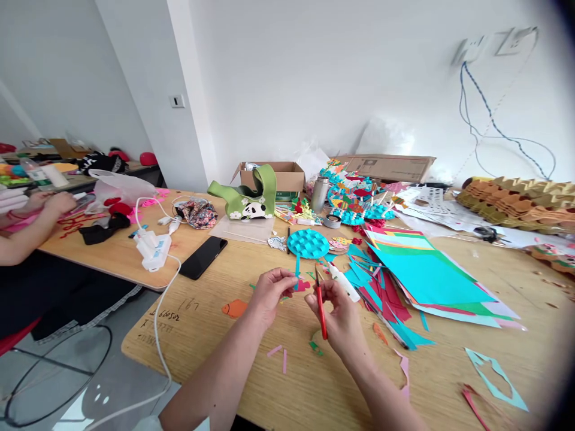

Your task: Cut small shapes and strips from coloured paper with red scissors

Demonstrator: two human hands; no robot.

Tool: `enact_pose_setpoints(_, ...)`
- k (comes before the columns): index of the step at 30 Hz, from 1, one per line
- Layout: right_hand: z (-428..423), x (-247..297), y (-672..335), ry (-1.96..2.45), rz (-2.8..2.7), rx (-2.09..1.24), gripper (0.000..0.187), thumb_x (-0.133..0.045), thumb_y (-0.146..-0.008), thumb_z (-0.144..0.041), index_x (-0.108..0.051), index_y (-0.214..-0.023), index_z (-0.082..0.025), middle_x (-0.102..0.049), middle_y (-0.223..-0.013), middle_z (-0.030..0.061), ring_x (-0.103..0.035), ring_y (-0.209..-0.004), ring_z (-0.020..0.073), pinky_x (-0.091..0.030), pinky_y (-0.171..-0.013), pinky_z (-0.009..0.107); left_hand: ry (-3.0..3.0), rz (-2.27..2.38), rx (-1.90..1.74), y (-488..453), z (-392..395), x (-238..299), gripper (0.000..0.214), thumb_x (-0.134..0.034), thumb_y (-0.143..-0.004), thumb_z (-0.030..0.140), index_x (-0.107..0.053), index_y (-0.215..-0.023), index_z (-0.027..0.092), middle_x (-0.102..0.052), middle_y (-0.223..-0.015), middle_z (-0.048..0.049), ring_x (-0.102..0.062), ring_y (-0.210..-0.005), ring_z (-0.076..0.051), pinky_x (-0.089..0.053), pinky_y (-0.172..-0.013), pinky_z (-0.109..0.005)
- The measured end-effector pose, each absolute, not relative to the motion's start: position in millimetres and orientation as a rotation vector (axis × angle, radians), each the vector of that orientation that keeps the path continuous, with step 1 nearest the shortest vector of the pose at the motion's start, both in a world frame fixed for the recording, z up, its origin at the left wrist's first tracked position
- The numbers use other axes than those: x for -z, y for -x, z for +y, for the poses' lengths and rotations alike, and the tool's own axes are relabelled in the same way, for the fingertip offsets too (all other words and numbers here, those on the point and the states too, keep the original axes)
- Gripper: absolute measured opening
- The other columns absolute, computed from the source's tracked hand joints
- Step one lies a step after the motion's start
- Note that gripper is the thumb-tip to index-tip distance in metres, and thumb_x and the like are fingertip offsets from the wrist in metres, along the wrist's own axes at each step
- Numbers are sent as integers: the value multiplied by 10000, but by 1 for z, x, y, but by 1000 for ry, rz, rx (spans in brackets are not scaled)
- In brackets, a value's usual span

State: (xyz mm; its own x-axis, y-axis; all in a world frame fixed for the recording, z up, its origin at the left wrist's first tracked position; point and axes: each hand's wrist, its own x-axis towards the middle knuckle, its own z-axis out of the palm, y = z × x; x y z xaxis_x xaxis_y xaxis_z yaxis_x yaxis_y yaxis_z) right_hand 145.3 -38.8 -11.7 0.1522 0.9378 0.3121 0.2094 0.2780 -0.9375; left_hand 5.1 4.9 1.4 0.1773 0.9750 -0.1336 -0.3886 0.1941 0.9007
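My left hand point(272, 292) pinches a narrow blue paper strip point(297, 264) between thumb and fingertips. In my right hand point(338, 308) is a pair of red-handled scissors point(321, 311), tip pointing up and away; the blades show nearly edge-on, apart from the strip. Just beyond the strip lies a round blue paper piece point(308, 243) with raised folds. A white glue bottle point(344, 282) lies tilted behind my right hand. Dark pink paper scraps point(303, 285) lie between my hands, and an orange paper fish point(235, 308) is left of my left wrist.
Coloured paper sheets point(431, 275) are stacked at right beside loose strips point(381, 293). A black phone point(203, 257), a white power strip point(155, 252) and its cable lie left. A green panda bag point(251, 200) and metal bottle point(320, 194) stand behind. Another person's arms point(31, 224) are far left.
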Motion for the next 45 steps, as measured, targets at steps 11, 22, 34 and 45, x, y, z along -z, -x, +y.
enact_pose_setpoints(11, -41, 7, -125, 1110, -1063, -1133, 399, -753, -588, -503, -543, -730, -194, -590, -636, -7, -531, -568, 142, -431, -540, 262, -698, 829, -1210, -5, 5, -2, 181, -766, -536, 241, -644, -625, 141, -581, -557, 15, -505, -538, -77, -383, -568, -217)
enact_pose_setpoints(22, -36, 13, -124, 1024, -889, -1078, 377, -806, -565, -340, -512, -760, -209, -609, -728, -17, -571, -647, 141, -473, -657, 290, -756, 797, -1169, -17, -3, 4, 137, -744, -563, 221, -650, -633, 151, -638, -645, -12, -526, -581, -96, -370, -600, -246)
enact_pose_setpoints(34, -38, 7, -127, 1019, -876, -1124, 390, -813, -552, -317, -516, -780, -208, -621, -732, -14, -571, -653, 143, -465, -634, 277, -822, 843, -1144, -16, -2, 2, 154, -724, -570, 240, -653, -658, 136, -633, -648, -25, -499, -559, -91, -371, -581, -242)
enact_pose_setpoints(45, -36, 11, -128, 1002, -930, -1143, 417, -825, -542, -333, -509, -778, -196, -601, -691, -34, -562, -640, 125, -443, -634, 248, -921, 866, -1165, -16, -2, 0, 124, -686, -589, 240, -619, -572, 137, -541, -542, 7, -456, -535, -87, -360, -553, -227)
